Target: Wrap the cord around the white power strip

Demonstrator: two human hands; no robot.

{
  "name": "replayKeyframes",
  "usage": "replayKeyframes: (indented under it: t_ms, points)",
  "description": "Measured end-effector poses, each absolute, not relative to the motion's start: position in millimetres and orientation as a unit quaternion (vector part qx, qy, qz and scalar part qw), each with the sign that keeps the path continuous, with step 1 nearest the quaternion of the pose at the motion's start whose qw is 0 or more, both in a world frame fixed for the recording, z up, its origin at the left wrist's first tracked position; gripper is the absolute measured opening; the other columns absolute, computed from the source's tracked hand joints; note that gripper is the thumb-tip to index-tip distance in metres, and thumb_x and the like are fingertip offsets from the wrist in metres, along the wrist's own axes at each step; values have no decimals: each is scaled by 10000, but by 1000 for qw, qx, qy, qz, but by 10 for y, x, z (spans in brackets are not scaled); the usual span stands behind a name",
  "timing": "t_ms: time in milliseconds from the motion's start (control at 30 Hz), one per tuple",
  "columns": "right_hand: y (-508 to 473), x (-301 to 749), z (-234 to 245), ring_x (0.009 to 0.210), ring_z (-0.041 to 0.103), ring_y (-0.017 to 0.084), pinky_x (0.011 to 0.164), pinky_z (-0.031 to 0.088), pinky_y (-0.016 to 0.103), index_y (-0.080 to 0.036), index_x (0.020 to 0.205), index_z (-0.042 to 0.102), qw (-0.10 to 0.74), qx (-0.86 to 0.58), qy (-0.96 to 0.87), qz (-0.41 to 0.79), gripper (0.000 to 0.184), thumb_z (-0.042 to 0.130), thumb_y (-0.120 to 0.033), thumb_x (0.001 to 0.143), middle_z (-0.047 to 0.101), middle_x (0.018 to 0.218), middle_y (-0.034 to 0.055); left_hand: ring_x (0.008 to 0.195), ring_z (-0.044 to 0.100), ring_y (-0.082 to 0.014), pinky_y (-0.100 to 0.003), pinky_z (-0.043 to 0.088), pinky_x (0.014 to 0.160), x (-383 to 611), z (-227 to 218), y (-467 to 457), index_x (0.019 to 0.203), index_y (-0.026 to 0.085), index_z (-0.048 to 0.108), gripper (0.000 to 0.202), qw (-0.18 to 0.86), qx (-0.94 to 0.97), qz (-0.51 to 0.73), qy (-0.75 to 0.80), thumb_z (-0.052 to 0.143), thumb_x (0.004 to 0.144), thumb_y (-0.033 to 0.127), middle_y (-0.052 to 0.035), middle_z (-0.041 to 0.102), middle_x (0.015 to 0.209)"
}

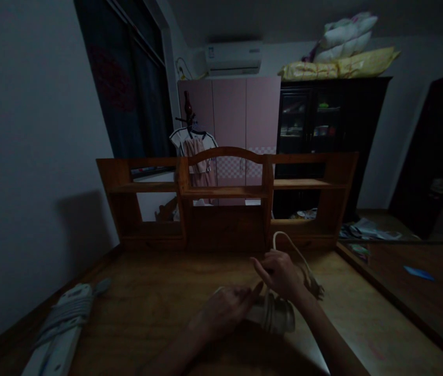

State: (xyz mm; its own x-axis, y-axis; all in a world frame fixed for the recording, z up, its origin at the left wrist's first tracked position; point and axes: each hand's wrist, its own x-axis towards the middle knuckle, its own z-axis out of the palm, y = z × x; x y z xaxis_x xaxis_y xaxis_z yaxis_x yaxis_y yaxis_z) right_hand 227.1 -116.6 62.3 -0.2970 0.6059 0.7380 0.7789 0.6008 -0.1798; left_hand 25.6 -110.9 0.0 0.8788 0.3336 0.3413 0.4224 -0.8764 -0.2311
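The wooden desk (158, 303) fills the lower half of the dim view. A wooden shelf unit (225, 209) stands along its far edge at 12 o'clock. Beyond it are a pink wardrobe (240, 115) and, at 2 o'clock, a dark cabinet (323, 130) with bagged bedding (338, 57) piled on top. An air conditioner (234, 57) hangs on the wall above the wardrobe.

At 8 o'clock on the desk, well apart from both hands, lies a white power strip (62, 329) with its own lead wound round it.

Both forearms come in from 6 o'clock. The right hand (282, 274) is curled closed on a white cord (287, 240). The cord rises from the top of the fist toward 12 o'clock as a loop. It then bends down to 4 o'clock of the hand, where a blurred plug end (315, 287) hangs just beside the wrist.

The coiled bundle (278, 313), pale with turns of cord round it, sits on the desk directly under the right hand, at its 6 o'clock, touching or nearly so.

The left hand (225, 310) lies at 9 o'clock of the bundle with its fingers stretched out toward 2 o'clock, clasping nothing. Motion blur hides whether the fingertips touch the bundle.
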Motion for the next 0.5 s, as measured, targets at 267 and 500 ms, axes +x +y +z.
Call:
replayKeyframes:
  t_ms: [267,500]
  points:
    - [-1017,2225,552,429,200,61,436,177,240,-201,428,235,452,-460,-721,254,622,461,-611,837,207,444,-64,1045,579,-174,-314,505,882,167,150,-1209,1369,122,271,461,129,-934,-307,-130,355,917,139,-126,622,1096]
    - [-1083,2090,429,479,440,102,513,419,222,-183,497,497,360,-507,-760,189,611,260,-523,947,438,500,-15,1154,528,-225,-400,492,922,100,35,-1162,1351,241,286,513,192,-920,-335,-74,468,881,144,-111,572,1196]
